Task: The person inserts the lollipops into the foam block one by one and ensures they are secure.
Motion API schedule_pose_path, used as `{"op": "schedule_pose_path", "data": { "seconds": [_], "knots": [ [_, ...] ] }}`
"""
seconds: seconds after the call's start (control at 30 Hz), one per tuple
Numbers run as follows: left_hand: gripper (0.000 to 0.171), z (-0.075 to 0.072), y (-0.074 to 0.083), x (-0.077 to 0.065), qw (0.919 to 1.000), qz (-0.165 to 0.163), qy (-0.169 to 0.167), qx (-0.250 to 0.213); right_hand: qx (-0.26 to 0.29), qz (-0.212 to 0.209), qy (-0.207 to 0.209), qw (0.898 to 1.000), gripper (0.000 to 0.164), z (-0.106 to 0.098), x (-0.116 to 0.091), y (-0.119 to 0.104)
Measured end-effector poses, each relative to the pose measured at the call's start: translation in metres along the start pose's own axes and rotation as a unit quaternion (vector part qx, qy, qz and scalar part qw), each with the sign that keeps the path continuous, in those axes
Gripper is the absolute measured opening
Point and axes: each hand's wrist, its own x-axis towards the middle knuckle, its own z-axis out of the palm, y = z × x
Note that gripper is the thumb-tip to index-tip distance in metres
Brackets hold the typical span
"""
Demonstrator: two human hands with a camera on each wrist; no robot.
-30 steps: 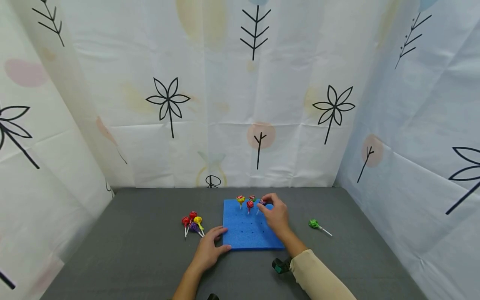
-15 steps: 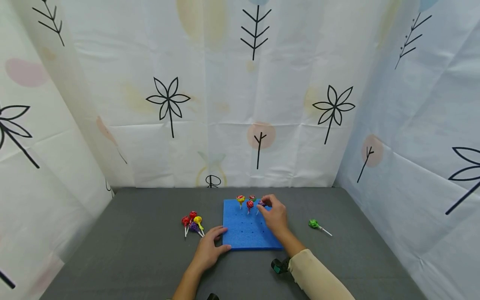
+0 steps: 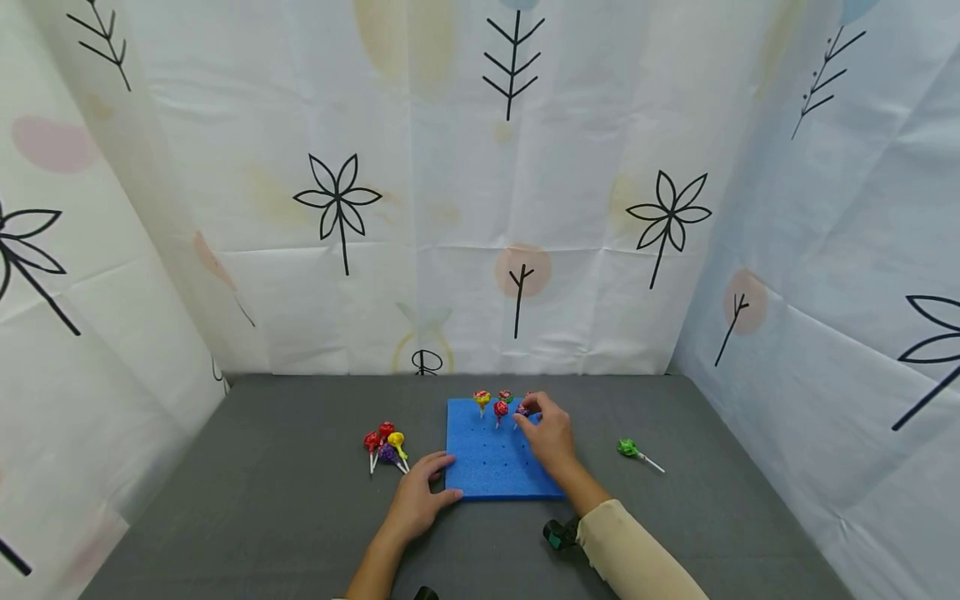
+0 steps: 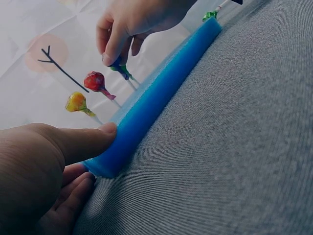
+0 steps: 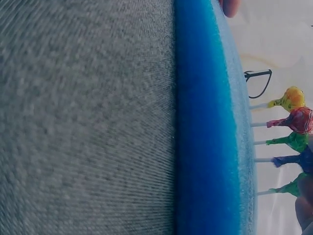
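A blue foam board [image 3: 487, 467] with rows of small holes lies on the table. At its near left corner my left hand [image 3: 417, 500] holds it, thumb against the front edge and fingers along the left side. Over the board's far right part, my right hand [image 3: 551, 435] pinches the head of a purple lollipop [image 5: 293, 160] whose stick stands in the foam. Beside it stand a yellow lollipop [image 3: 482, 400], a red lollipop [image 3: 501, 409] and a green-wrapped one [image 5: 296, 142]. Another green-wrapped lollipop [image 5: 289, 187] is partly hidden by my right fingers.
Left of the board, several loose lollipops [image 3: 386, 442] lie in a cluster, red, yellow and purple. A single green lollipop [image 3: 628, 448] lies to the right on the grey table [image 3: 300, 517]. Patterned white cloth [image 3: 450, 208] hangs behind and on both sides.
My right hand has shifted very slightly down and left, still pinching the purple lollipop. The left hand and the board stay in place.
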Motion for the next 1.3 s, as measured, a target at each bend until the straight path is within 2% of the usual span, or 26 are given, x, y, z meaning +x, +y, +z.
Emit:
{"op": "schedule_pose_path", "data": {
  "seconds": [0.2, 0.43, 0.6, 0.83, 1.07, 1.3],
  "knots": [
    [0.052, -0.001, 0.0, 0.001, 1.0, 0.001, 0.003, -0.008, -0.031, -0.022, -0.005, 0.999, 0.014, 0.001, 0.002, 0.002],
    [0.052, -0.001, 0.001, 0.0, 1.0, -0.005, -0.001, -0.004, -0.049, -0.034, -0.019, 0.998, 0.019, -0.002, 0.001, -0.001],
    [0.052, -0.001, 0.001, 0.0, 1.0, 0.005, 0.0, -0.002, -0.048, -0.029, -0.03, 0.998, 0.021, -0.005, 0.0, -0.001],
    [0.052, -0.001, 0.001, 0.0, 1.0, 0.003, 0.001, 0.0, -0.05, -0.021, -0.057, 0.997, 0.027, -0.013, 0.0, -0.002],
    [0.052, -0.001, 0.002, 0.0, 1.0, 0.005, 0.002, -0.003, -0.036, -0.037, -0.054, 0.997, 0.03, -0.022, -0.005, -0.004],
    [0.052, -0.001, 0.002, 0.0, 1.0, 0.0, 0.0, -0.003, -0.03, -0.02, -0.058, 0.998, 0.03, -0.034, -0.012, 0.002]
  ]
}}
